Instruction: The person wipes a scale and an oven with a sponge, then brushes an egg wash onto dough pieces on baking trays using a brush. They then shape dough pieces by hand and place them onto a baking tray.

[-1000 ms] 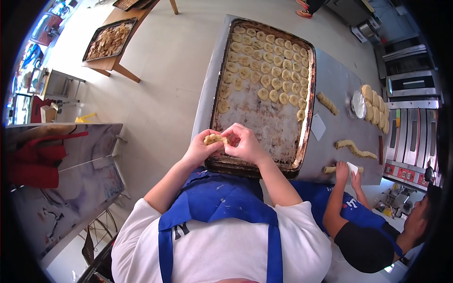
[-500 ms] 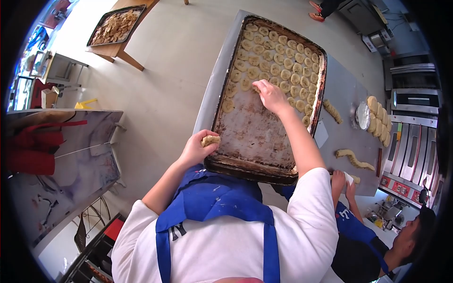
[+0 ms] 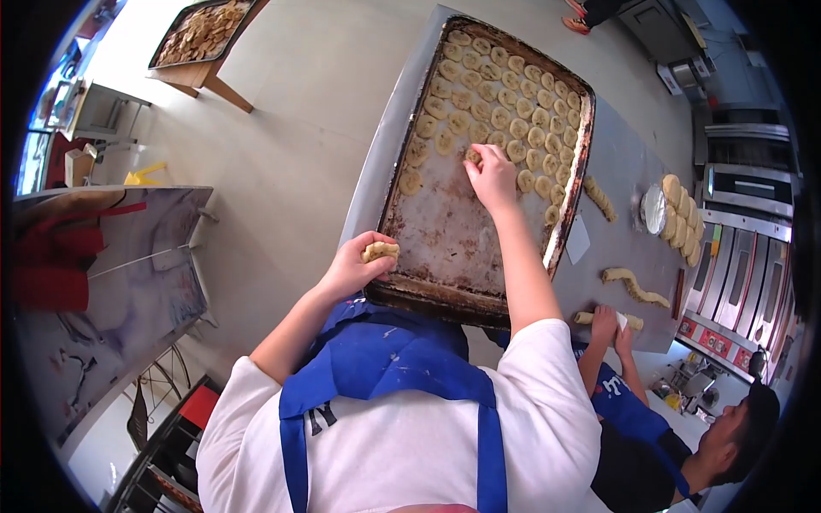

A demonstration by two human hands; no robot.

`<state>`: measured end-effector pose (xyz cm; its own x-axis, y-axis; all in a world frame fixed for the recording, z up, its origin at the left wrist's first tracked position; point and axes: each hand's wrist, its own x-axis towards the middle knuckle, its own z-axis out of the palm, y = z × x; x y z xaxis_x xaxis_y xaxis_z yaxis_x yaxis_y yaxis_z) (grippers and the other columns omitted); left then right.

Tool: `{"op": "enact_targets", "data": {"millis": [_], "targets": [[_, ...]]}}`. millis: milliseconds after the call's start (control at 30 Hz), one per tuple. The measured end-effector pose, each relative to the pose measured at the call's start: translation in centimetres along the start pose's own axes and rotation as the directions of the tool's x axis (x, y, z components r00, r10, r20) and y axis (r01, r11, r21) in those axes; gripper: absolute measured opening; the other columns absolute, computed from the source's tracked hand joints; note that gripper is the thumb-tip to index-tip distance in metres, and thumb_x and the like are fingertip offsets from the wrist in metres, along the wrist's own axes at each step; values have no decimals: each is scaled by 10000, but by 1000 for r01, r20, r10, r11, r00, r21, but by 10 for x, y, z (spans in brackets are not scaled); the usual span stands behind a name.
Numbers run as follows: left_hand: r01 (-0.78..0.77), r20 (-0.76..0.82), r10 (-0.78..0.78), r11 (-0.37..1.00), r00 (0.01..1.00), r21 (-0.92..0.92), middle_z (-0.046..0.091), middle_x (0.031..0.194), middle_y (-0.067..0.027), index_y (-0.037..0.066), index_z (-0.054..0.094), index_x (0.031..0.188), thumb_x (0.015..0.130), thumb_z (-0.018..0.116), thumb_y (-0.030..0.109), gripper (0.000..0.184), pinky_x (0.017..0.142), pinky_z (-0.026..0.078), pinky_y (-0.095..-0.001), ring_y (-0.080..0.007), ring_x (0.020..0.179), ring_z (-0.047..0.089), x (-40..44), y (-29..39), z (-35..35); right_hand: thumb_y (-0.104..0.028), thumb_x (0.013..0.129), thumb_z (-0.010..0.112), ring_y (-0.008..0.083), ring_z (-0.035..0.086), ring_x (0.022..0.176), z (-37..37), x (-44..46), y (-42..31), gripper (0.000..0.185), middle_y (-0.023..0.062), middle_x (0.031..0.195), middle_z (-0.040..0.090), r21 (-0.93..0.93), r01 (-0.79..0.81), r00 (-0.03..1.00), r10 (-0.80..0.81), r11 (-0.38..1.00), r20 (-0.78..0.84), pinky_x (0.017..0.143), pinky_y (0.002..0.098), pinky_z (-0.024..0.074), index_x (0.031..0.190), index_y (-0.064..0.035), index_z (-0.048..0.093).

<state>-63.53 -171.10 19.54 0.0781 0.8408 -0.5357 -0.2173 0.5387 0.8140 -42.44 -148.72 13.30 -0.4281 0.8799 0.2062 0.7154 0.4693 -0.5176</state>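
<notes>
A large dark-rimmed baking tray (image 3: pixel 436 282) lies before me, its far part covered with rows of round dough slices (image 3: pixel 505 96) that have darker filling. My right hand (image 3: pixel 493 178) is over the tray's middle, fingers pinched on a dough slice at the near edge of the rows. By the tray's near left corner, my left hand (image 3: pixel 352 263) is closed around a small stack of dough slices (image 3: pixel 380 251). The near part of the tray is bare, browned metal.
On the metal table (image 3: pixel 624 162) to the right lie two dough ropes (image 3: pixel 634 285), a white scraper (image 3: pixel 578 240) and pale dough pieces (image 3: pixel 682 221). A co-worker's hands (image 3: pixel 605 327) cut a dough roll (image 3: pixel 585 318). Another filled tray (image 3: pixel 203 34) stands far left.
My right hand has shifted a little to the right along the near edge of the slices. My left hand stays by the tray corner. The co-worker's dough roll shows more now.
</notes>
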Motion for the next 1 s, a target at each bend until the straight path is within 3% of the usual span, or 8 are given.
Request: {"op": "enact_targets", "data": {"millis": [167,267,367,567,667,767,867,1000], "targets": [[17,13,-17,1000,1000,-4,612,902,-34,22,567,1070,858,626,95,232,672,531,-237,-99,816,598,-3,-2,1,-184,769,675,274,631,810,0,-1,-3,260,72,990,622,-96,-28,998,32,995,48,691,381,511,1006,-87,631],[22,16,-22,1000,1000,-6,609,924,-36,23,563,1082,861,626,104,244,677,535,-243,-100,827,597,-4,-7,-1,-145,781,648,271,623,846,2,2,2,225,66,997,617,91,-83,996,80,992,29,711,382,509,998,-88,634],[25,14,-24,999,1000,-24,606,940,-40,23,559,1089,864,625,109,250,682,537,-247,-100,831,593,-7,-9,-3,-77,789,608,273,611,883,-7,7,0,200,61,1016,603,-44,134,987,-130,990,98,732,384,506,987,-92,639],[34,16,-33,997,999,-65,601,951,-35,27,555,1094,867,619,109,249,689,536,-247,-98,848,587,-10,-6,-4,-31,793,578,275,591,936,-10,18,6,193,57,1011,577,-1,142,971,-139,990,195,778,380,495,960,-98,648],[33,25,-31,998,999,-59,598,959,-31,29,550,1100,869,618,112,254,692,535,-245,-97,856,585,-10,-4,-6,-105,808,599,292,551,1023,-12,22,13,234,85,1060,553,-12,185,938,-173,983,300,837,401,467,1039,-124,629],[40,20,-38,997,999,-64,595,965,-29,31,546,1107,872,616,118,260,697,534,-244,-96,861,583,-10,-3,-7,-248,836,598,321,484,1117,-12,32,0,387,126,1184,498,-215,189,980,-170,958,104,927,426,402,1212,-177,541],[57,19,-56,996,998,-64,594,965,-25,33,542,1115,877,613,127,266,708,533,-246,-97,861,584,-9,-3,-5,-371,849,569,338,398,1195,18,52,4,530,153,1307,404,-316,-19,992,-22,949,-126,994,463,308,1336,-227,417],[70,33,-68,995,997,-75,585,987,-27,40,536,1134,878,613,139,285,728,534,-257,-102,880,584,-11,0,-5,-433,892,492,308,287,1286,36,55,14,548,139,1381,321,-516,75,996,-91,853,-7,1039,509,203,1379,-223,353]]}}
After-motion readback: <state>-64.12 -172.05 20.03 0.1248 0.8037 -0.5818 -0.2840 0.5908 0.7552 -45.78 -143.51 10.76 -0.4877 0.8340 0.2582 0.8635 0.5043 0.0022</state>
